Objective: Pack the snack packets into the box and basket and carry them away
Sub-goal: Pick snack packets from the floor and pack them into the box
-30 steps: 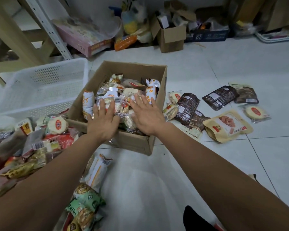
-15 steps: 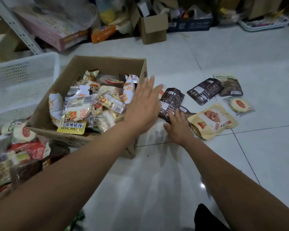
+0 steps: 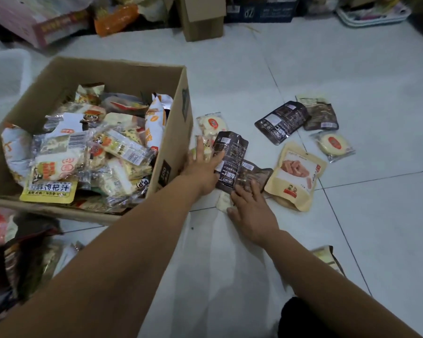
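The open cardboard box (image 3: pixel 178 132), heaped with snack packets (image 3: pixel 88 152), stands on the tiled floor at the left. My left hand (image 3: pixel 202 168) reaches across just right of the box; its thumb lies over the edge of a dark brown packet (image 3: pixel 231 157), pinching it. My right hand (image 3: pixel 252 211) lies flat with fingers spread on a second dark packet (image 3: pixel 254 173) and a pale packet (image 3: pixel 222 203). A round cake packet (image 3: pixel 210 123) sits by my left fingertips. Only a blurred corner of the white basket (image 3: pixel 5 69) shows at the far left.
More packets lie on the floor to the right: a tan pouch (image 3: pixel 296 174), two dark packets (image 3: pixel 281 121), a round cake packet (image 3: pixel 332 143). A heap of packets (image 3: pixel 17 252) sits at lower left. Boxes and clutter (image 3: pixel 203 18) line the back wall.
Both hands left the box's contents and moved right to the floor packets. My left hand came down onto the dark packet; my right hand slid onto the packets beside it. The view shifted right.
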